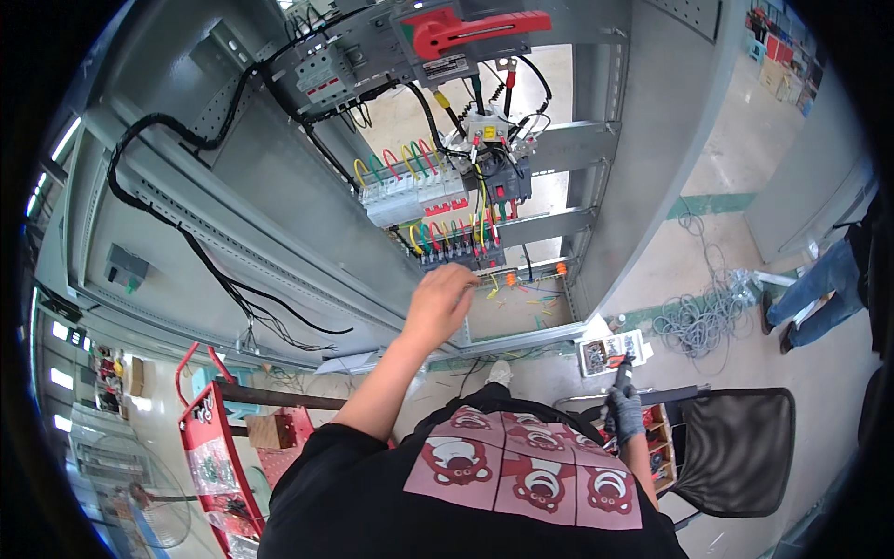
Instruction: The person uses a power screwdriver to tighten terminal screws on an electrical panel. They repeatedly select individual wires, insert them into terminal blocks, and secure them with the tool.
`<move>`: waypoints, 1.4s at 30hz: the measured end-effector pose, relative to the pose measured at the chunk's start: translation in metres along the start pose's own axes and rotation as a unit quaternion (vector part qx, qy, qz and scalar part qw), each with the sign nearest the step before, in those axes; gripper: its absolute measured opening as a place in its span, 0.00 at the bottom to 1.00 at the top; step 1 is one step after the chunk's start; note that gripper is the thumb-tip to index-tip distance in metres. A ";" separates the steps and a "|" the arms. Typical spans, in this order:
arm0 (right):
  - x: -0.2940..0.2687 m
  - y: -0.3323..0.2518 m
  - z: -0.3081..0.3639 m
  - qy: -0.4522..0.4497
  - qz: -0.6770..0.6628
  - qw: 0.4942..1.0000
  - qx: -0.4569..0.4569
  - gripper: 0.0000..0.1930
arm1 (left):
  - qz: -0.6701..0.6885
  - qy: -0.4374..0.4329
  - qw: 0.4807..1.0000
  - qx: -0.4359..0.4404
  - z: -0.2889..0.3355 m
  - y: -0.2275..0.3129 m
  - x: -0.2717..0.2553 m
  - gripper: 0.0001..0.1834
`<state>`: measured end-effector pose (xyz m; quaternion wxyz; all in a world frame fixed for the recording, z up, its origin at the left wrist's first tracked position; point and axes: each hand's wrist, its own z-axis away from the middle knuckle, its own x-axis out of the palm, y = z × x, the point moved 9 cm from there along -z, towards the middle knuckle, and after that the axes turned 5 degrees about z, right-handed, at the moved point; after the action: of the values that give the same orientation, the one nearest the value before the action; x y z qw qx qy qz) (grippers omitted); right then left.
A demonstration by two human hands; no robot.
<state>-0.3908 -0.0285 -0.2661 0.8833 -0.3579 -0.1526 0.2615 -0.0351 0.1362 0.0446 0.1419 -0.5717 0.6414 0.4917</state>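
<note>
My bare left hand (441,304) is raised just below the lower row of small breakers (458,250) in the grey cabinet. Its fingers are loosely bent and a little apart, and nothing shows between them. Yellow, green and red wires loop into that row from above. Down at my right side, my right hand (625,412) wears a grey glove and is closed around a dark hand tool (623,375), whose exact kind I cannot make out. The tool points toward a white box (592,358) of small parts on the floor.
A red switch handle (475,34) juts out at the cabinet's top. Black cables (200,244) hang along its left side. A red cart (209,447) stands at left, a black mesh chair (745,447) at right. Coiled grey cable (698,326) lies near another person's legs (819,289).
</note>
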 end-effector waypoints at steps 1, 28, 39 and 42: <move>0.006 -0.005 -0.011 -0.013 0.001 0.999 -0.032 0.11 | -0.001 0.009 1.000 -0.017 0.004 -0.010 -0.006 0.10; 0.308 -0.259 0.057 -0.198 0.155 0.933 -0.258 0.33 | -0.087 0.101 0.987 0.092 -0.160 -0.110 -0.038 0.34; 0.310 -0.266 0.049 -0.153 0.175 0.941 -0.246 0.40 | 0.065 0.113 0.990 0.059 -0.160 -0.123 -0.044 0.25; 0.303 -0.273 0.053 -0.128 0.171 0.937 -0.278 0.41 | 0.089 0.129 0.986 0.060 -0.156 -0.121 -0.046 0.23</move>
<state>-0.0713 0.0080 -0.0103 0.6635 -0.5734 -0.2669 0.3996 0.1443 0.0568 0.0965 0.0478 -0.5618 0.7307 0.3850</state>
